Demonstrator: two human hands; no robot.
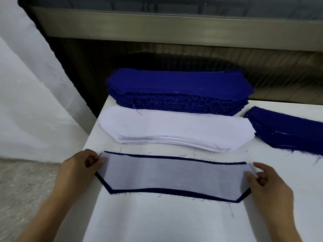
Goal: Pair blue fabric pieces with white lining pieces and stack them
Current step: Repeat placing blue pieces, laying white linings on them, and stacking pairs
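A white lining piece (174, 175) lies on top of a blue fabric piece (139, 190) at the near middle of the counter (157, 222). The blue shows only as a thin border around it, which suggests the lining is cut slightly smaller and is being centred. The left hand (82, 165) pinches the left end of the pair, thumb and curled fingers closed on the cloth. The right hand (269, 182) grips the right end, thumb on the lining. Holding both ends probably serves to pull the thin layers flat and stop them sliding apart (the lining is sheer enough for the blue to tint it). Behind, within easy reach, sits the stack of white linings (174, 130), with the tall blue stack (174, 84) just behind it. A lower blue stack (288, 131) lies to the right; it may be where finished pairs go, though I cannot tell whether linings lie between its layers.
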